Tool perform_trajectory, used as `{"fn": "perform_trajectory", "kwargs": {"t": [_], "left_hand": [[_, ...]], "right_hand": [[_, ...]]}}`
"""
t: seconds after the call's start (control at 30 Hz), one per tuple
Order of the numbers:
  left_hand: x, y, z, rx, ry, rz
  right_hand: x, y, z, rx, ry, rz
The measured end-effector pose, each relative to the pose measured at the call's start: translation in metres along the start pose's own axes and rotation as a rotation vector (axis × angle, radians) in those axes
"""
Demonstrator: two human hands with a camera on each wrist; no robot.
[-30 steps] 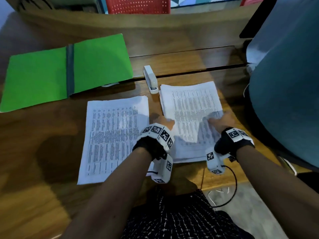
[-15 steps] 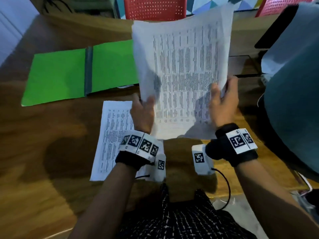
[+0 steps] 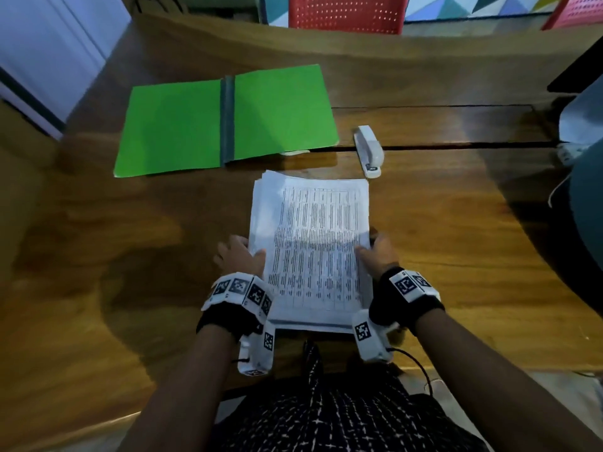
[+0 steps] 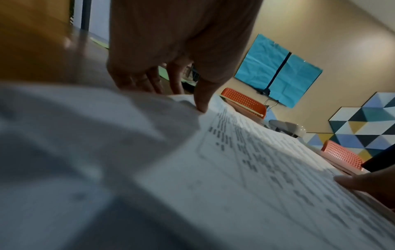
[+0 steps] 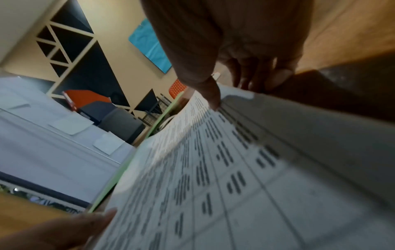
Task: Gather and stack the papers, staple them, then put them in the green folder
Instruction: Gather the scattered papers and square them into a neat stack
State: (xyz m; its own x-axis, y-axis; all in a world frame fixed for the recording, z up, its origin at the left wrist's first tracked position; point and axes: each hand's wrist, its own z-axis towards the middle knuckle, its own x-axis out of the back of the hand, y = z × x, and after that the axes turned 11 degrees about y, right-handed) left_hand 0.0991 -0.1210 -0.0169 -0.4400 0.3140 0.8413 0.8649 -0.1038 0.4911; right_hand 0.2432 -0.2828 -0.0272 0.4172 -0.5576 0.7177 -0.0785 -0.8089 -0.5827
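Nearest the person, the papers (image 3: pixel 311 252) lie as one stack on the wooden table (image 3: pixel 456 243), printed side up, with the lower sheets peeking out slightly along the left and top edges. The left hand (image 3: pixel 239 256) grips the stack's left edge, thumb pressed on the top sheet and fingers down beside and under the edge; the left wrist view shows that thumb tip (image 4: pixel 200 108) on the paper. The right hand (image 3: pixel 378 252) grips the right edge in the same way, thumb on top and fingers curled at the side; in the right wrist view its thumb (image 5: pixel 211 99) pins the printed sheet. Both wrists carry black bands with white marker blocks. Just beyond the stack's far right corner lies the white stapler (image 3: pixel 368 151), apart from the paper. To its left, beyond the stack's far left corner, the green folder (image 3: pixel 225 119) lies spread flat with a dark spine down its middle. Farther back, past the table's edge, stands a red chair (image 3: pixel 347 11).
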Motion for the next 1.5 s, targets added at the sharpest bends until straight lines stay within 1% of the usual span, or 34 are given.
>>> {"fn": "perform_trajectory", "kwargs": {"t": [0.07, 0.1, 0.17, 0.2, 0.23, 0.33, 0.4, 0.47, 0.5, 0.53, 0.6, 0.67, 0.73, 0.77, 0.8, 0.87, 0.9, 0.97, 1.03, 1.07, 1.1, 1.17, 1.23, 1.3, 1.37, 1.4, 1.47, 1.5], "left_hand": [[-0.003, -0.003, 0.006, 0.019, -0.088, -0.033], [-0.002, -0.002, 0.009, 0.024, -0.154, -0.051], [0.0, 0.0, 0.016, 0.046, -0.267, -0.132], [0.004, 0.003, 0.018, 0.041, -0.278, -0.188], [0.011, 0.008, 0.018, 0.02, -0.256, -0.244], [0.037, 0.029, 0.022, -0.064, -0.087, -0.422], [0.062, 0.044, 0.025, -0.207, 0.063, -0.572], [0.087, 0.055, 0.029, -0.367, 0.178, -0.707], [0.097, 0.059, 0.029, -0.439, 0.182, -0.793], [0.105, 0.059, 0.03, -0.48, 0.154, -0.881], [0.119, 0.058, 0.025, -0.482, 0.022, -1.034], [0.124, 0.051, 0.024, -0.479, -0.049, -1.115], [0.129, 0.047, 0.019, -0.451, -0.043, -1.193], [0.133, 0.048, 0.016, -0.464, -0.016, -1.213], [0.136, 0.049, 0.015, -0.506, 0.047, -1.2], [0.144, 0.051, 0.013, -0.658, 0.203, -1.09], [0.148, 0.052, 0.013, -0.728, 0.255, -1.034], [0.15, 0.054, 0.014, -0.825, 0.307, -0.937], [0.152, 0.053, 0.014, -0.908, 0.356, -0.818], [0.151, 0.05, 0.014, -0.932, 0.371, -0.784], [0.152, 0.047, 0.015, -0.932, 0.377, -0.773], [0.154, 0.042, 0.018, -0.88, 0.374, -0.811], [0.157, 0.039, 0.02, -0.783, 0.338, -0.88], [0.155, 0.04, 0.02, -0.666, 0.307, -0.98], [0.152, 0.041, 0.017, -0.499, 0.199, -1.16], [0.147, 0.04, 0.015, -0.419, 0.141, -1.226], [0.137, 0.038, 0.006, -0.317, 0.062, -1.211], [0.133, 0.037, -0.001, -0.321, 0.03, -1.215]], "right_hand": [[-0.009, -0.002, -0.006, 0.03, -0.003, -0.093], [-0.012, -0.006, -0.01, 0.038, -0.03, -0.09], [-0.013, -0.02, -0.019, 0.078, -0.084, -0.012], [-0.01, -0.03, -0.023, 0.104, -0.082, 0.03], [-0.006, -0.041, -0.026, 0.123, -0.051, 0.075], [0.017, -0.075, -0.039, 0.284, 0.141, 0.266], [0.038, -0.098, -0.049, 0.419, 0.262, 0.446], [0.054, -0.115, -0.057, 0.565, 0.35, 0.557], [0.058, -0.118, -0.06, 0.612, 0.369, 0.624], [0.059, -0.12, -0.065, 0.632, 0.368, 0.69], [0.054, -0.112, -0.073, 0.626, 0.338, 0.783], [0.043, -0.099, -0.079, 0.616, 0.336, 0.836], [0.036, -0.092, -0.086, 0.62, 0.34, 0.879], [0.035, -0.094, -0.089, 0.636, 0.357, 0.898], [0.036, -0.097, -0.09, 0.675, 0.406, 0.892], [0.043, -0.11, -0.093, 0.811, 0.604, 0.778], [0.047, -0.116, -0.095, 0.89, 0.69, 0.695], [0.058, -0.126, -0.101, 1.006, 0.758, 0.485], [0.065, -0.129, -0.102, 1.04, 0.781, 0.206], [0.068, -0.128, -0.102, 1.039, 0.787, 0.111], [0.07, -0.126, -0.101, 1.036, 0.785, 0.065], [0.075, -0.121, -0.098, 1.039, 0.756, 0.076], [0.079, -0.116, -0.097, 1.029, 0.736, 0.178], [0.08, -0.113, -0.099, 0.975, 0.7, 0.353], [0.074, -0.112, -0.101, 0.82, 0.611, 0.545], [0.071, -0.111, -0.101, 0.716, 0.523, 0.655], [0.061, -0.11, -0.101, 0.519, 0.304, 0.845], [0.057, -0.11, -0.1, 0.451, 0.236, 0.885]]}}
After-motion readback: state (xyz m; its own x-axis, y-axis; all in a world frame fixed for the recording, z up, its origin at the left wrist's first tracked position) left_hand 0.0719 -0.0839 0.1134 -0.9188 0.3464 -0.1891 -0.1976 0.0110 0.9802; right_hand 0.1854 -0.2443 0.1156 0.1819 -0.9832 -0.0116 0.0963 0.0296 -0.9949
